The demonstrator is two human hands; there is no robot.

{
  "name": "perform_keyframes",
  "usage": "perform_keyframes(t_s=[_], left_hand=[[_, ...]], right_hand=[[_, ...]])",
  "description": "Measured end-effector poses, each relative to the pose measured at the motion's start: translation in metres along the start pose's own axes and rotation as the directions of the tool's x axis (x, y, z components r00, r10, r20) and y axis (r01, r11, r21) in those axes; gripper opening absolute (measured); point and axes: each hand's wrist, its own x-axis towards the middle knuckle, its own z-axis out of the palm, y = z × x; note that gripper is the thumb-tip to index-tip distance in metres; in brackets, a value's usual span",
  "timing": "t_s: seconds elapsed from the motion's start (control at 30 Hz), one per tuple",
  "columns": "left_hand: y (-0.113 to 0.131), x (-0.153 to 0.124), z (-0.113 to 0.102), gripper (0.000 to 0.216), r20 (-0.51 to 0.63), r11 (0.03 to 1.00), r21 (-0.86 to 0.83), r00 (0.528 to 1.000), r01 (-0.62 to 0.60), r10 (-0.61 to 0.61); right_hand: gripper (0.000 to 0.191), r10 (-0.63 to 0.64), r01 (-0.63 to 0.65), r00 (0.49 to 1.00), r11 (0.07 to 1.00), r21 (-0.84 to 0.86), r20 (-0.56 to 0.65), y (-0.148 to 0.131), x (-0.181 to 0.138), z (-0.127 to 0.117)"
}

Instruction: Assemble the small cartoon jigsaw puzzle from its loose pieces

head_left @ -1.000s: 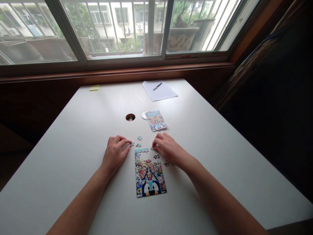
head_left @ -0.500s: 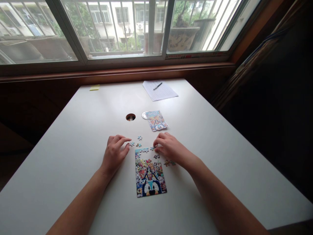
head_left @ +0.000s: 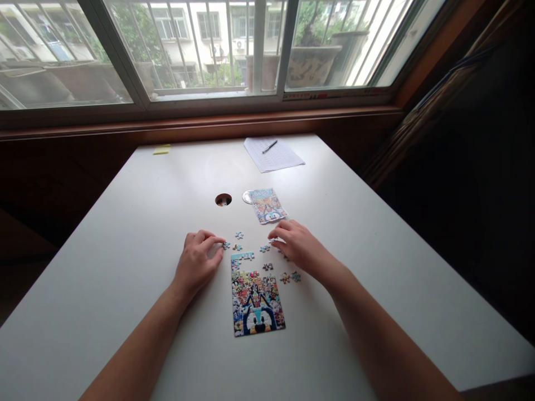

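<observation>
One small, light-blue jigsaw piece (head_left: 226,245) is at the fingertips of your left hand (head_left: 199,258); whether they grip it, I cannot tell. Your right hand (head_left: 300,245) has bent fingers beside another pale-blue piece (head_left: 264,248), its grip equally unclear. Between your hands, nearer to you, the colourful, rectangular, partly assembled puzzle (head_left: 258,303) lies on the white worktop (head_left: 125,250).

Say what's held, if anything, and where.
The left hand seems to touch a puzzle piece's left edge; the right hand is beside other pieces. Whether either holds one cannot be told.

The white table (head_left: 125,234) bears a partial puzzle (head_left: 258,303), loose pieces (head_left: 296,277), picture sheet (head_left: 268,206), paper (head_left: 278,160), perhaps sticky notes (head_left: 161,149).
</observation>
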Motion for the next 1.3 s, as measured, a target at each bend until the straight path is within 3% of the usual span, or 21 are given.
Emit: perform_keyframes(t_s=[0.27,1.3], left_hand=[[0.000,0.000,0.000,0.014,0.007,1.000,0.015,1.000,-0.017,0.017],[-0.003,0.001,0.002,0.018,0.000,1.000,0.007,1.000,-0.027,0.027]], right_hand=[[0.021,0.078,-0.077,0.996,0.997,0.009,-0.046,0.016,-0.006,-0.019],[0.014,0.055,-0.055,0.998,0.998,0.002,0.039,0.014,-0.005,-0.006]])
